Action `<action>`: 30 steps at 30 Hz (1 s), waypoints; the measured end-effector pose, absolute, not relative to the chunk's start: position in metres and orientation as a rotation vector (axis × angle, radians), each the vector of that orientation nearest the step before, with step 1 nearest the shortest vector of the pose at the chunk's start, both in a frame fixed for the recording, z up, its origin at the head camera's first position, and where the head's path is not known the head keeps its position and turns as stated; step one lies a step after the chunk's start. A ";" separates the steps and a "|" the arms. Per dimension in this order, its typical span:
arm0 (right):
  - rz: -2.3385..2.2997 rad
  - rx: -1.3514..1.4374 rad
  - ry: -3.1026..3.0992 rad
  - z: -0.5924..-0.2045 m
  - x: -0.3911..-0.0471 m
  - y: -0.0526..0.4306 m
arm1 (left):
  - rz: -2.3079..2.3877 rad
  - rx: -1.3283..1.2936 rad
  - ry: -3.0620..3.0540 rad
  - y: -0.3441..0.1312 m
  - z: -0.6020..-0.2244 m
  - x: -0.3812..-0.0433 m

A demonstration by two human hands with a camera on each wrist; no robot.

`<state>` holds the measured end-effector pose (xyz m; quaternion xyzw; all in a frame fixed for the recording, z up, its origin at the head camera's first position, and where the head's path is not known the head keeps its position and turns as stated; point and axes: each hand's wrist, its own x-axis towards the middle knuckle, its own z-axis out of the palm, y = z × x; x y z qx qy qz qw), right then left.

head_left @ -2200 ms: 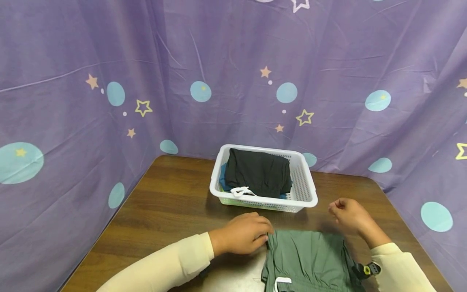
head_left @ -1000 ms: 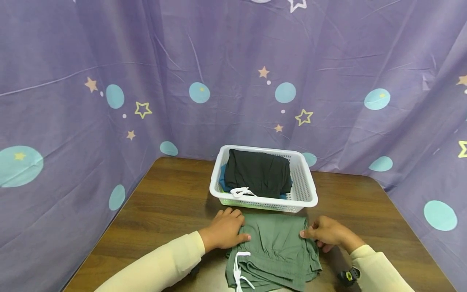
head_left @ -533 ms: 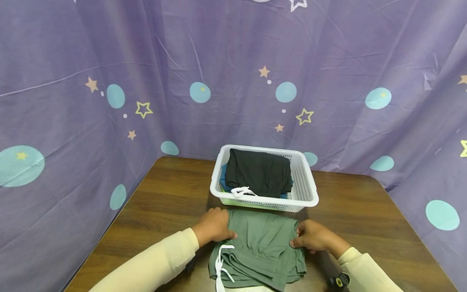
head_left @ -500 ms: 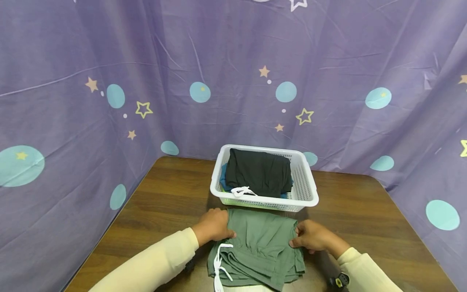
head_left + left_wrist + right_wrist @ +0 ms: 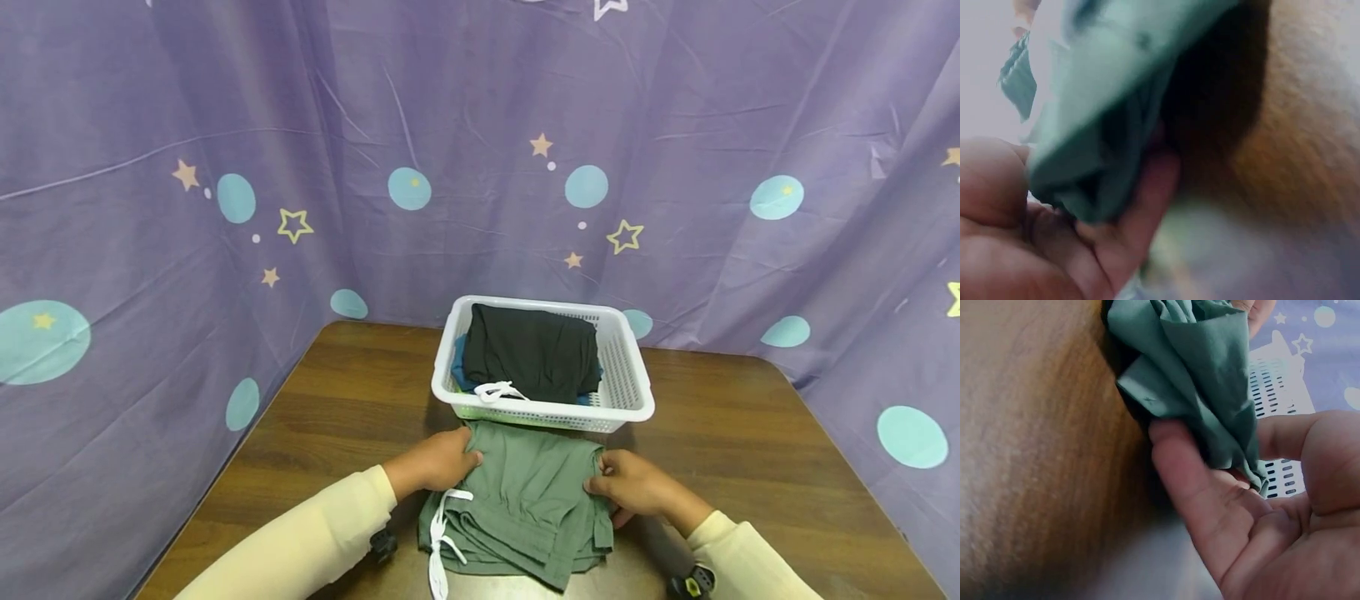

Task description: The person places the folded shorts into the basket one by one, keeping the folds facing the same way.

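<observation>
Folded green drawstring shorts (image 5: 525,483) lie between my two hands in the head view, just in front of the basket, a white cord (image 5: 437,542) trailing at their left side. My left hand (image 5: 438,460) pinches the left edge, thumb on top and fingers beneath. On the opposite edge my right hand (image 5: 637,483) grips the cloth the same way. The left wrist view shows the green cloth (image 5: 1097,119) tucked between thumb and fingers. From the right wrist, the bunched cloth (image 5: 1191,375) appears slightly raised off the table, with fingers (image 5: 1182,465) under it.
A white perforated basket (image 5: 636,383) stands behind the shorts, holding a folded black garment (image 5: 528,350) with a white cord, over blue cloth. Everything rests on a brown wooden table (image 5: 330,392). A purple patterned curtain (image 5: 480,108) hangs around the table's back and sides.
The green shorts have come left and toward the basket. My right hand, off the cloth at first, now grips their right edge, and the left hand has shifted left with them.
</observation>
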<state>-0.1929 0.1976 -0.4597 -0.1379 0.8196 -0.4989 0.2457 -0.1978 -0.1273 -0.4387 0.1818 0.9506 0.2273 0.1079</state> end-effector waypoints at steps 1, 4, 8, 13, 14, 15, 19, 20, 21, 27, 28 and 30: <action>-1.387 -0.361 2.202 -0.460 -0.192 0.197 | 0.728 0.523 2.755 -0.129 -0.439 -0.197; -1.418 -0.338 2.147 -0.460 -0.190 0.196 | 0.865 0.502 2.611 -0.136 -0.439 -0.195; -1.409 -0.343 2.125 -0.460 -0.189 0.197 | 1.086 0.528 2.383 -0.145 -0.441 -0.194; -1.414 -0.350 2.088 -0.461 -0.189 0.201 | 1.300 0.554 2.209 -0.152 -0.448 -0.195; -1.419 -0.349 2.079 -0.461 -0.189 0.201 | 1.324 0.543 2.191 -0.153 -0.450 -0.194; -1.425 -0.347 2.074 -0.462 -0.189 0.202 | 1.345 0.536 2.173 -0.155 -0.451 -0.194; -1.443 -0.356 2.084 -0.462 -0.185 0.205 | 1.426 0.465 2.076 -0.163 -0.453 -0.190; -1.445 -0.364 2.094 -0.461 -0.183 0.205 | 1.440 0.449 2.058 -0.164 -0.451 -0.189; -1.450 -0.373 2.100 -0.460 -0.182 0.206 | 1.457 0.437 2.036 -0.165 -0.450 -0.188; -1.503 -0.431 2.092 -0.452 -0.173 0.207 | 1.433 0.410 2.104 -0.168 -0.440 -0.181; -1.508 -0.436 2.090 -0.450 -0.172 0.208 | 1.428 0.409 2.117 -0.168 -0.438 -0.179; -1.522 -0.448 2.083 -0.446 -0.170 0.209 | 1.427 0.415 2.127 -0.168 -0.434 -0.177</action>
